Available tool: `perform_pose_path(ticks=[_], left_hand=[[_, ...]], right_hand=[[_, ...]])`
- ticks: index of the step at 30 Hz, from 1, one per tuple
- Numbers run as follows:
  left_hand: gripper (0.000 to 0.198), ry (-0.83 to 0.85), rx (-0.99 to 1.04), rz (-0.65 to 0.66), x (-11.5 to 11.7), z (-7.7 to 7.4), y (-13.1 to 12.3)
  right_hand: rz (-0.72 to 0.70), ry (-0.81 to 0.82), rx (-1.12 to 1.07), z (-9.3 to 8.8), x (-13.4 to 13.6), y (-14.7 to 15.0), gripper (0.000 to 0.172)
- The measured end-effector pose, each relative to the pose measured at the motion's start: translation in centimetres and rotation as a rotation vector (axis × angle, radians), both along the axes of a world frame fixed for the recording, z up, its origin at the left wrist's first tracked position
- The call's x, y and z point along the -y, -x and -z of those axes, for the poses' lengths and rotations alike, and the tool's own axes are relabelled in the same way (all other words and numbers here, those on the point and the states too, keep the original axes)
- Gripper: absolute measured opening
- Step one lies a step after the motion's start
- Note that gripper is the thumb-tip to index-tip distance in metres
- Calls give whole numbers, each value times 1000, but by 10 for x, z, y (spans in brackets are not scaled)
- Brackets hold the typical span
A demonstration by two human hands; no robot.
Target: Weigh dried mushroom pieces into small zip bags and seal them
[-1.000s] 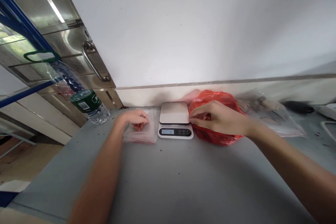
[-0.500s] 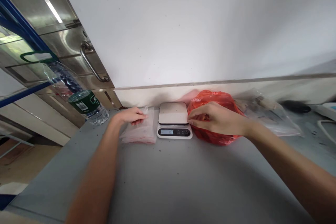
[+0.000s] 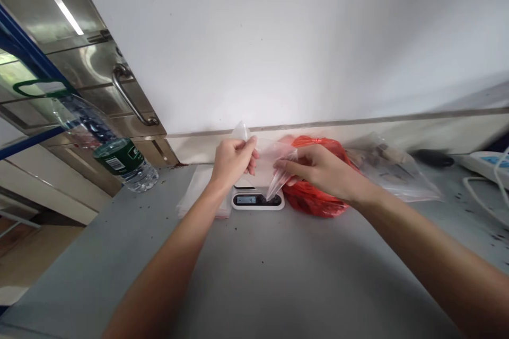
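A clear plastic bag point(image 3: 265, 149) is stretched between my two hands above a small white digital scale point(image 3: 258, 206). My left hand point(image 3: 234, 160) pinches one side of the bag. On the other side, my right hand point(image 3: 312, 167) grips the plastic, and a folded corner hangs down over the scale's buttons. The bag and my hands cover most of the weighing plate; the display stays visible. To the left lies a stack of clear plastic bags point(image 3: 196, 196), partly behind my left forearm. Behind my right hand sits an open red plastic bag point(image 3: 318, 206).
A large water bottle point(image 3: 123, 161) with a green label stands at the table's left edge. Farther right are a clear bag with brownish contents point(image 3: 392, 167), a black object point(image 3: 431, 158) and a white device point(image 3: 487, 164) with a cable. A white wall point(image 3: 278, 53) rises behind the grey table point(image 3: 254, 280).
My left hand has lifted a clear bag off the stack and moved right over the scale. My right hand has left the red bag's front and taken hold of the clear bag.
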State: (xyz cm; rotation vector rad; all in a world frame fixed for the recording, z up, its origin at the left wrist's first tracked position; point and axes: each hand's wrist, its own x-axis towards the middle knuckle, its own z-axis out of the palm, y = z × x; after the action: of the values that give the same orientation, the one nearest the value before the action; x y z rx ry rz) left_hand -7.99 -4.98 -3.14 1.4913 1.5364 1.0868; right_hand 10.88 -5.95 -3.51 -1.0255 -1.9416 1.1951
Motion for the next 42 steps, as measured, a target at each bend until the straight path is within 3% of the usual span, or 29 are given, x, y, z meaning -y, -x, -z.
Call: perform_pose_path(ticks=[2, 6, 9, 11, 14, 16, 19, 21, 22, 25, 26, 28, 30, 32, 33, 39, 42], left_hand=[[40, 15, 7, 61, 1, 1, -1], [30, -80, -152, 352, 5, -1, 3], [25, -129, -273, 472, 8, -3, 4], [20, -125, -292, 477, 11, -6, 2], [17, -126, -319, 360, 14, -9, -3], [14, -170, -298, 203, 15, -10, -7], [15, -266, -243, 22, 18, -10, -11], [14, -359, -269, 61, 22, -9, -12], [14, -400, -308, 135, 24, -9, -12], [16, -483, -451, 388, 31, -9, -11], [16, -528, -484, 411, 31, -9, -11], [14, -641, -533, 383, 30, -9, -10], [65, -686, -598, 373, 25, -6, -8], [118, -628, -687, 422, 19, -1, -6], [130, -590, -722, 447, 17, 1, -4], [133, -451, -733, 627, 12, 7, 4], [126, -464, -683, 575, 14, 7, 5]], right_hand=[[12, 16, -9, 0, -3, -5, 49], [79, 135, -137, -1, -6, -11, 33], [22, 233, -236, -2, -6, -12, 29], [9, 262, -245, 0, -6, -12, 31], [187, 189, -221, 6, -5, -10, 42], [323, 24, -190, 9, -4, -7, 37], [377, -353, -5, 12, -2, -2, 11], [347, -492, 139, 13, -2, 1, 14], [328, -487, 174, 13, -2, 2, 16], [275, -343, 127, 13, -3, 1, 8], [257, -303, 84, 12, -4, 0, 5], [209, -267, 11, 11, -4, -3, 23], [174, -286, -20, 8, -3, -5, 30], [169, -347, 15, 6, -2, -6, 16], [162, -376, 42, 5, -1, -6, 8], [-29, -331, -35, 3, 1, -5, 12], [-65, -254, -72, 3, 0, -8, 15]])
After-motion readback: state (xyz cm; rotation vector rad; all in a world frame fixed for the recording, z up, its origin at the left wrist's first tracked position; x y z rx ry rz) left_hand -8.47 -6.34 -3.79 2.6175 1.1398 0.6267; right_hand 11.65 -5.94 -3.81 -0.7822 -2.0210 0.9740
